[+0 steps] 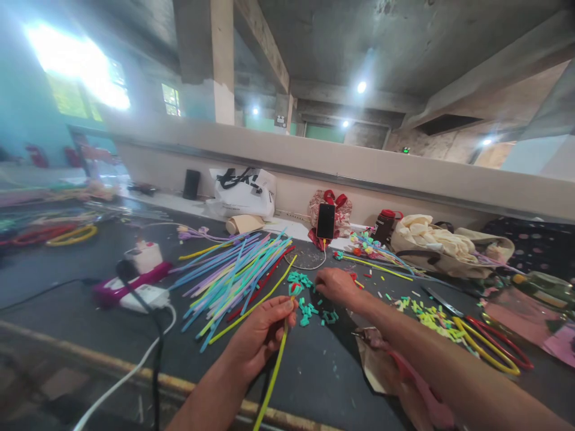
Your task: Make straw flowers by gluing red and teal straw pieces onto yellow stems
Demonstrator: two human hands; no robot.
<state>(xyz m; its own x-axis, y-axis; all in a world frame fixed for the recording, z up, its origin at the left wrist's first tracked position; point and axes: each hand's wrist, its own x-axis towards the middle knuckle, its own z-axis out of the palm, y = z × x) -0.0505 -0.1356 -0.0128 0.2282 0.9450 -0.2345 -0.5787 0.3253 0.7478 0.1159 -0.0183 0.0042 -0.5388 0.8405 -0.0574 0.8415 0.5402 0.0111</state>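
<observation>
My left hand (260, 335) is closed in a pinch around a long yellow-green stick (275, 371) that has a small teal and red piece at its tip (295, 290). My right hand (336, 285) reaches forward, palm down, with its fingers curled onto the dark table (314, 371) among small teal pieces (309, 308); what its fingertips hold is hidden. A fanned pile of long coloured sticks (233, 275), blue, yellow, purple and red, lies just left of both hands.
A power strip with plugs and cables (135, 281) sits at left. A phone (326, 220) stands at the back on a cable. Yellow-green scraps (426, 314), scissors (442, 302), red and yellow hoops (489, 347) and bags (449, 245) lie at right. A white bag (242, 191) leans on the wall.
</observation>
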